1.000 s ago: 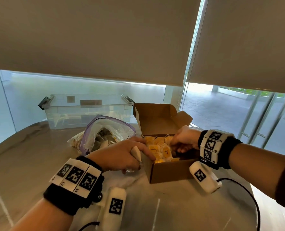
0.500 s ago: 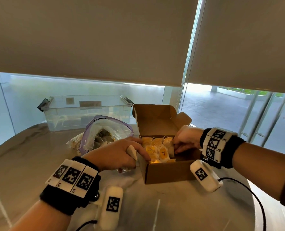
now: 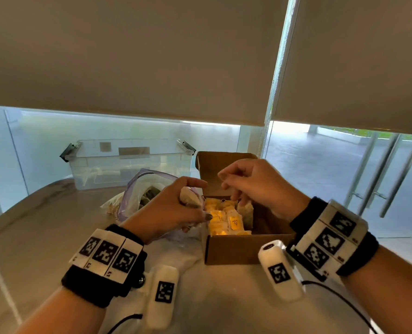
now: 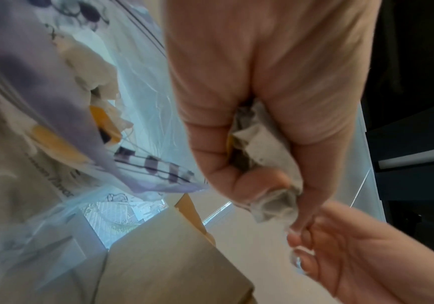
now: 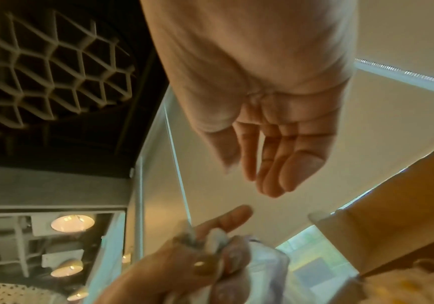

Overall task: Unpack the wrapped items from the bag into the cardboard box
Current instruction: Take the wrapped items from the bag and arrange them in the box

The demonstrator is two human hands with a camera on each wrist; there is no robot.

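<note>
Marble table point(image 3: 43, 237) filling the lower frame; clear plastic bin point(image 3: 130, 162) at centre left, behind. Cardboard box point(image 3: 245, 249) at centre, lid up, left portion packed with yellow-tagged wrapped items point(image 3: 226, 219), right portion bare. Zip bag point(image 3: 137, 194) left of the box, mouth open, more wrapped items visible inside; unpacking judged partly done, several left. Left hand point(image 3: 173, 210) beside the box's left wall, fingers curled round a small bunch of wrapped items point(image 4: 260, 148). Right hand point(image 3: 255, 184) above the box, fingers loosely bent, holding nothing. Print on tags and bag too blurred to read.
</note>
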